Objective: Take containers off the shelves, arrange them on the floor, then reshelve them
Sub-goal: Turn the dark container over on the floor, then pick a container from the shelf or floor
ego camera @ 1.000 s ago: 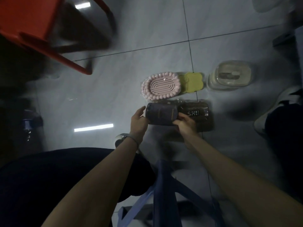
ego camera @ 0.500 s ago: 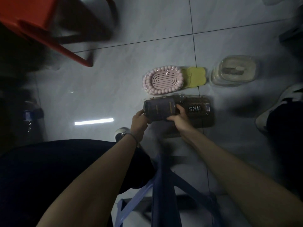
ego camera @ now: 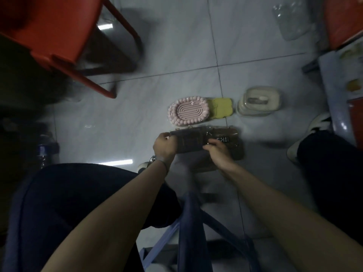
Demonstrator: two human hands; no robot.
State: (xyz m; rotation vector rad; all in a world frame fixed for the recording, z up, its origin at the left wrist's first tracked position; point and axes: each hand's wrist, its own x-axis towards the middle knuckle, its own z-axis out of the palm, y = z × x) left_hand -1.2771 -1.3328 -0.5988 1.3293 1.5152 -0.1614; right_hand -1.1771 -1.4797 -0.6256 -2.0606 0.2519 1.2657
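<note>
Both hands hold a dark rectangular box (ego camera: 189, 141) low over the tiled floor. My left hand (ego camera: 164, 146) grips its left end and my right hand (ego camera: 217, 149) grips its right end. Just right of it lies a brown clear-cased box (ego camera: 229, 141) with white lettering, partly hidden by my right hand. Behind them stand a pink beaded oval soap dish (ego camera: 188, 111), a yellow container (ego camera: 223, 107) and a clear lidded container (ego camera: 259, 102).
A red chair (ego camera: 64, 46) stands at the back left. Blue metal frame bars (ego camera: 191, 228) rise between my arms. A person's shoe (ego camera: 318, 122) and dark trouser leg are at the right, beside a blue shelf edge (ego camera: 334, 99). A bottle (ego camera: 44, 148) sits far left.
The dark box has come down and settled lower, next to the brown box, with both hands still on its ends. The view has shifted slightly.
</note>
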